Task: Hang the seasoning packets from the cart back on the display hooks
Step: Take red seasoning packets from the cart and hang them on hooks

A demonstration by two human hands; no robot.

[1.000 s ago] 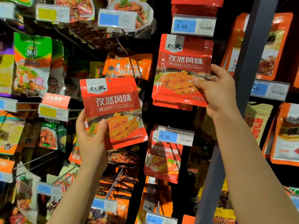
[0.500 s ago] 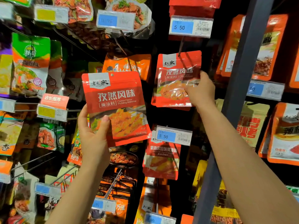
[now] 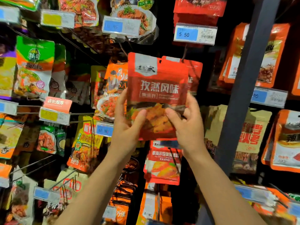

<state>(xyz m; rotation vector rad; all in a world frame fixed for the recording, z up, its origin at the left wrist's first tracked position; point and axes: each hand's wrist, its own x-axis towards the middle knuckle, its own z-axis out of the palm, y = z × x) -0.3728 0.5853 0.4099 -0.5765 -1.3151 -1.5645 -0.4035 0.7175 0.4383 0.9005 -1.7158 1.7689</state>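
Store display wall: left hand (image 3: 128,127) and right hand (image 3: 186,127) both pinch the cumin packet (image 3: 156,95) upright, its hang hole just left of and level with the hook (image 3: 184,54) beneath the price tag (image 3: 194,34).

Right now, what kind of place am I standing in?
Most likely a grocery shop's seasoning aisle. Blue price tags such as the one reading 5 50 hang on metal display hooks, with rows of bright foil packets all around. Both hands hold a red cumin seasoning packet.
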